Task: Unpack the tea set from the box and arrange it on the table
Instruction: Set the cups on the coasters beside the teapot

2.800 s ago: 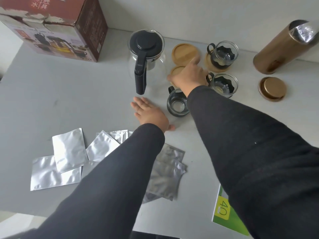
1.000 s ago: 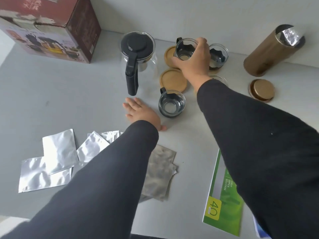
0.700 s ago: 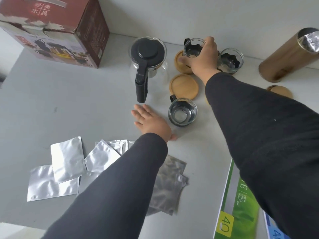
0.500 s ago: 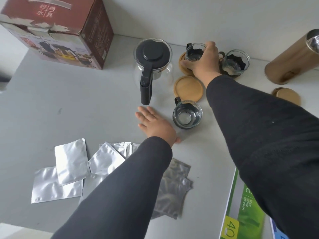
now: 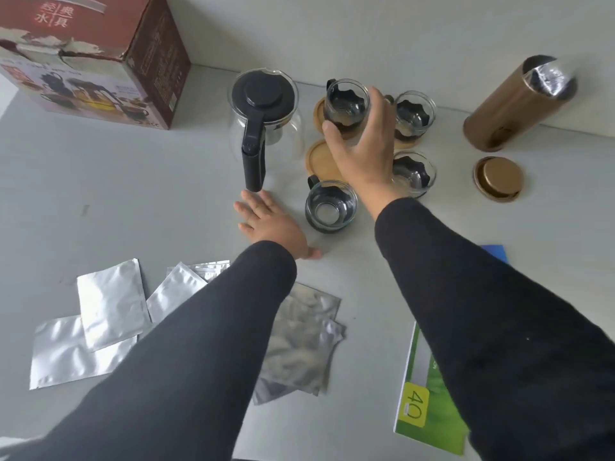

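— Since half a second ago the right hand (image 5: pixel 361 151) has let go of the far glass cup (image 5: pixel 346 103): its fingers (image 5: pixel 382 108) are now spread and relaxed, drawn back just short of the glass, holding nothing.

— And where does that cup sit now?

— Upright on the far bamboo coaster (image 5: pixel 320 114), at about twelve o'clock from the hand, black handle pointing away to eleven.

— What about the other hand?

— The left hand (image 5: pixel 271 224) lies flat on the grey table (image 5: pixel 133 194), fingers straight and together, palm down, gripping nothing. Its fingertips point to the black handle of the glass teapot (image 5: pixel 264 124), which stands at twelve o'clock from it.

— What else of the set is out?

— A bare coaster (image 5: pixel 321 159) is partly under the right hand. The nearest cup (image 5: pixel 331 207) stands on the table at three o'clock from the left hand. Two more cups, one (image 5: pixel 414 116) far and one (image 5: pixel 412 173) nearer, stand at two and three o'clock from the right hand; the far one sits on a coaster.

— And outside the set?

— The printed box (image 5: pixel 96 61) at ten o'clock, a gold canister (image 5: pixel 515 104) lying at two o'clock with its lid (image 5: pixel 498 174) beside it, silver foil pouches (image 5: pixel 109 311) at seven, a green booklet (image 5: pixel 429 394) at five.
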Available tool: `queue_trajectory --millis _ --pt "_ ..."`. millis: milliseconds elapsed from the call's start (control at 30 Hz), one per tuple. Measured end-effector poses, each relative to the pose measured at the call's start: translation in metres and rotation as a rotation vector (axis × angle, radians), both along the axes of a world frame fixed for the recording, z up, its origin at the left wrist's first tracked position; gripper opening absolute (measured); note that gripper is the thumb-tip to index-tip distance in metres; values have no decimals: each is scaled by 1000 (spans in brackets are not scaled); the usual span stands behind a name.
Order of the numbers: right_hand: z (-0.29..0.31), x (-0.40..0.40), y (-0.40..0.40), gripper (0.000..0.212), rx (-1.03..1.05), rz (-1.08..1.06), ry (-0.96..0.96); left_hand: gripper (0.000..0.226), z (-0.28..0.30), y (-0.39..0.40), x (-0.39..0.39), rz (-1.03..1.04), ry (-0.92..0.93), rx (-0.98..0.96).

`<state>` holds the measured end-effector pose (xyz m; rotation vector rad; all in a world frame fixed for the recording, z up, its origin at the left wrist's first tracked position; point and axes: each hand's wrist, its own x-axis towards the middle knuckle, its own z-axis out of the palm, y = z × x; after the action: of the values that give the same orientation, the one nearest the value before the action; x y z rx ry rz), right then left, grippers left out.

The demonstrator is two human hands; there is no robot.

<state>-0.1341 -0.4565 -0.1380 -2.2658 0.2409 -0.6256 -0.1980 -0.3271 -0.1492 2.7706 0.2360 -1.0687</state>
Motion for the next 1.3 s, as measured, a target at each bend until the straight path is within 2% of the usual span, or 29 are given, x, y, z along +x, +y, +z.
queue_trajectory --millis 233,500,767,967,1300 --pt "-21 -76 19 81 -99 132 77 142 2 4 -7 7 -63 -27" --pt "-40 -100 15 85 -152 165 186 142 0 9 -13 -11 -110 -67" --pt "-16 -75 4 82 -98 105 86 140 -1 8 -10 -2 -88 -67" --pt "-11 -40 -11 89 0 101 190 142 -1 5 -7 1 -53 -37" --pt "-19 -19 -5 88 -23 138 307 142 -1 3 -3 -7 -18 -17"
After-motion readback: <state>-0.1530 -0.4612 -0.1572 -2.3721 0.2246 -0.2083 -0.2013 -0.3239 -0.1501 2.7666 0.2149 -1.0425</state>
